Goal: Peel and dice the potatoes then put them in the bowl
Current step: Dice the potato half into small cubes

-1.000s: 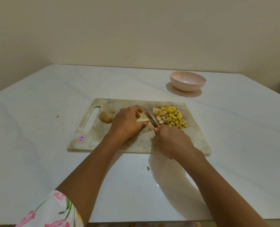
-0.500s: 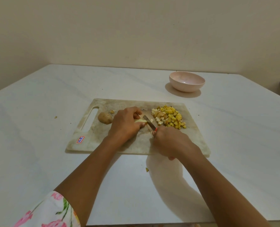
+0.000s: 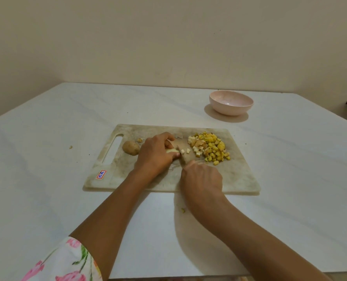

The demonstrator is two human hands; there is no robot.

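A worn cutting board [image 3: 239, 175] lies in the middle of the white table [image 3: 47, 179], its handle slot toward the table's left edge and a small sticker [image 3: 101, 174] at its near left corner.

The left hand [image 3: 156, 155] is curled over a pale peeled potato piece [image 3: 171, 151] and holds it down at the middle of the board. The right hand [image 3: 201, 177] is closed around the handle of a knife [image 3: 181, 154], near the board's front edge. The handle is hidden inside the fist. The blade points away from the person and sits right against the cut end of the potato piece, just beside the left fingertips. Two small pale cubes [image 3: 184, 151] lie just right of the blade.

A pile of diced potato [image 3: 211, 148], yellow and pale, sits toward the board's far right corner. A whole unpeeled potato [image 3: 130, 148] rests on the board's left part, beside the handle slot and just left of the left hand.

The pink bowl [image 3: 231, 103] stands on the table beyond the board's far right corner, well apart from it. No potato shows in the part of its inside that is visible.

A small scrap [image 3: 70, 147] lies on the table left of the board, and another [image 3: 183, 210] near the board's front edge. A floral sleeve [image 3: 67, 262] covers the upper left arm.
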